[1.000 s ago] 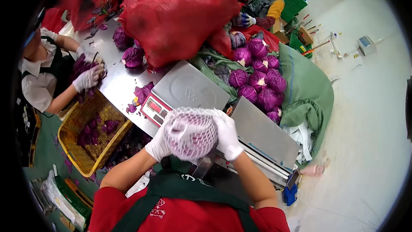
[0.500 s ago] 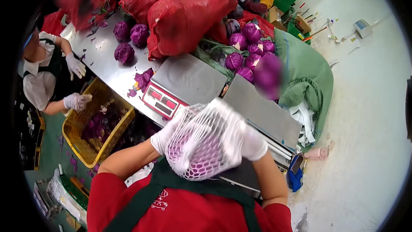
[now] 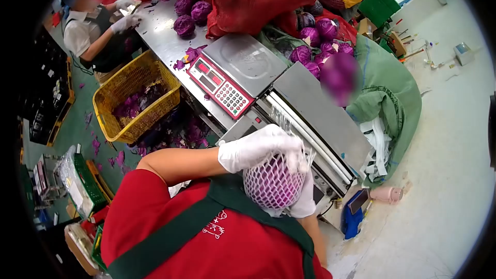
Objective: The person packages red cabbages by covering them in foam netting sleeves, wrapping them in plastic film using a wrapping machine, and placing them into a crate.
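- Left hand point(image 3: 261, 147), in a thin white glove, fingers bent and pinched closed on the gathered top of a stretchy white net point(image 3: 254, 185).
- Right hand point(image 3: 306, 199), gloved alike, pressed to the net's side; its fingers are hidden, so their closure cannot be told.
- Between them, in front of the red shirt, a round, purple cabbage point(image 3: 279, 183) shows through the net's open diamond mesh.
- Beyond: a smooth metal wrapping machine point(image 3: 320, 119) and a flat-topped scale point(image 3: 245, 62).
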`<state>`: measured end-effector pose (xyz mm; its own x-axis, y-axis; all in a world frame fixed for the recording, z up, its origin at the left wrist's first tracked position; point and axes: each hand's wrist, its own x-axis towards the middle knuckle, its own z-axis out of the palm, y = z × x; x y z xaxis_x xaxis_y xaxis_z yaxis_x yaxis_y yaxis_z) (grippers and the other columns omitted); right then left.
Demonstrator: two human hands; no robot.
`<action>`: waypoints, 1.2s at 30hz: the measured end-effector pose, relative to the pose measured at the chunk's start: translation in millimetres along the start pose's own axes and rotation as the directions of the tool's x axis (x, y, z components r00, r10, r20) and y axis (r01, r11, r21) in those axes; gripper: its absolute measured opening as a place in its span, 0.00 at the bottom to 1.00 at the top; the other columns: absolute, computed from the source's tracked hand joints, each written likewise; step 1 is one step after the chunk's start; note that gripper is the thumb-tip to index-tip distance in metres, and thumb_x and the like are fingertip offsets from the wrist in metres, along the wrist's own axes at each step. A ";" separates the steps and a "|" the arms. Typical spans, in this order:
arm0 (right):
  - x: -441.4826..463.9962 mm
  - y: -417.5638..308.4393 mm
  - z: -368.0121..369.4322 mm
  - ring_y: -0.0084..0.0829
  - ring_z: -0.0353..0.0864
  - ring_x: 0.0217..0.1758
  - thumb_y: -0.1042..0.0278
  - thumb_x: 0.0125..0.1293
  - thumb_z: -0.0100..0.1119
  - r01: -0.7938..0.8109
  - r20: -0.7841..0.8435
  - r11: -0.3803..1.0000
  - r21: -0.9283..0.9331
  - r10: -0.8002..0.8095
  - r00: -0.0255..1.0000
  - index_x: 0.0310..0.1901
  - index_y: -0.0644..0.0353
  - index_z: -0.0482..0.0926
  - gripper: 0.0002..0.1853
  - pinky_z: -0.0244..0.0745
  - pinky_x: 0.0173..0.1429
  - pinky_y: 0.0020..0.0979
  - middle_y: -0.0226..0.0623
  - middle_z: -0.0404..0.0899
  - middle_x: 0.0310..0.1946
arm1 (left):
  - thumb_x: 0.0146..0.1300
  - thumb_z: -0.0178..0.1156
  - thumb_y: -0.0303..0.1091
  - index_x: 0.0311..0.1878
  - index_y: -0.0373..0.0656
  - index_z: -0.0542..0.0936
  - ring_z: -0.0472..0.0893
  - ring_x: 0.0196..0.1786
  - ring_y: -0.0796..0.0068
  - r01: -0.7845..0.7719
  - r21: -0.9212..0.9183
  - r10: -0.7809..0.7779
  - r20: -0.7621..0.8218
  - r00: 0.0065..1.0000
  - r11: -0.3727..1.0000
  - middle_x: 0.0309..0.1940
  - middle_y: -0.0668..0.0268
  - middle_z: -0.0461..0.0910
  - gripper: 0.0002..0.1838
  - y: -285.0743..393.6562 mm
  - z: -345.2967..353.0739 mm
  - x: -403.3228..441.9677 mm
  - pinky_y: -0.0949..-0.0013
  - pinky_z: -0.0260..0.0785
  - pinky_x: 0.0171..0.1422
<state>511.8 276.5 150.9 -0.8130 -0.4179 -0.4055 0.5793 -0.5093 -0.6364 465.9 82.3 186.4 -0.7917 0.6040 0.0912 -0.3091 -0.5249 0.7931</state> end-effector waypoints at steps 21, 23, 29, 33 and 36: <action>91.5 -158.6 -93.9 0.32 0.77 0.55 0.48 0.73 0.35 0.323 -0.277 0.942 -0.089 -0.335 0.901 0.58 0.64 0.72 0.28 0.70 0.63 0.36 0.38 0.78 0.53 | 0.71 0.53 0.49 0.57 0.38 0.74 0.75 0.50 0.80 -0.063 0.137 0.119 -0.457 0.882 0.989 0.47 0.66 0.79 0.24 -83.3 -35.0 224.7 0.73 0.67 0.58; 113.0 -161.5 -139.7 0.28 0.78 0.53 0.47 0.74 0.38 0.360 -0.191 0.854 -0.375 -0.452 0.872 0.56 0.61 0.74 0.26 0.74 0.58 0.34 0.34 0.80 0.51 | 0.70 0.51 0.53 0.57 0.38 0.74 0.75 0.49 0.79 0.050 0.204 0.063 -0.514 0.855 0.978 0.47 0.66 0.78 0.26 -108.1 -56.0 241.3 0.73 0.67 0.58; 118.4 -171.3 -166.8 0.27 0.78 0.52 0.45 0.74 0.39 0.284 -0.314 0.939 -0.194 -0.334 0.889 0.57 0.63 0.74 0.28 0.71 0.60 0.30 0.35 0.80 0.50 | 0.71 0.51 0.53 0.51 0.35 0.76 0.76 0.48 0.76 0.086 0.310 0.129 -0.611 0.781 0.947 0.45 0.65 0.79 0.26 -97.7 -82.9 270.1 0.70 0.68 0.56; 126.8 -162.0 -153.9 0.27 0.81 0.45 0.46 0.73 0.42 0.297 -0.395 0.953 -0.052 -0.293 0.871 0.51 0.63 0.77 0.26 0.75 0.55 0.31 0.34 0.83 0.43 | 0.69 0.52 0.56 0.46 0.36 0.81 0.79 0.43 0.77 0.286 0.040 -0.239 -0.449 0.861 0.957 0.42 0.63 0.82 0.28 -104.1 -59.9 273.3 0.73 0.71 0.51; 115.8 -153.0 -134.0 0.25 0.81 0.44 0.51 0.74 0.43 0.364 -0.465 0.929 -0.067 -0.352 0.812 0.49 0.62 0.78 0.22 0.76 0.52 0.30 0.33 0.83 0.42 | 0.68 0.53 0.55 0.48 0.34 0.80 0.80 0.41 0.75 0.387 0.006 -0.332 -0.504 0.797 0.922 0.42 0.63 0.83 0.28 -105.0 -67.0 272.4 0.71 0.72 0.50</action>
<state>321.0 406.8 113.4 -0.8919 0.1895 -0.4106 0.2383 -0.5748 -0.7828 247.4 261.8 87.7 -0.7944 0.3533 -0.4940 -0.5885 -0.2465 0.7700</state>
